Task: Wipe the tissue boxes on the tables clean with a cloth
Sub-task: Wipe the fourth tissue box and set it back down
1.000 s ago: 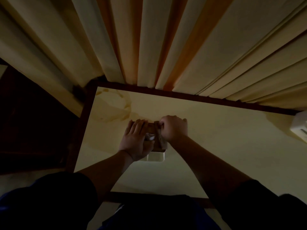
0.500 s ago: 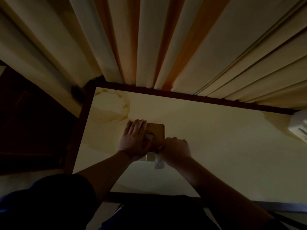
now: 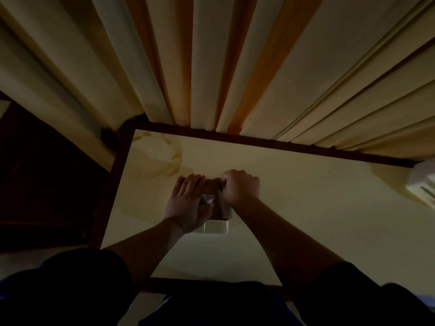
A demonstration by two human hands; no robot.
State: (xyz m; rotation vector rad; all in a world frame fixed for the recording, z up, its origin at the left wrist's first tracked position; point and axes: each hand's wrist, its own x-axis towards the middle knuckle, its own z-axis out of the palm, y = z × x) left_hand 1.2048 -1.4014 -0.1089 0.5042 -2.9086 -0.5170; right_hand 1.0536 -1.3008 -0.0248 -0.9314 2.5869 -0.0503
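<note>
Tissue box point(image 3: 213, 209) under my flat left hand point(image 3: 188, 203); my right hand point(image 3: 241, 187) grips the cloth point(image 3: 223, 205), largely hidden in the dimness.

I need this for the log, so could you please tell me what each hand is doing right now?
Left hand: open, fingers straight, resting flat on the tissue box.
Right hand: fingers curled round the cloth, pressing it on the box top.
</note>
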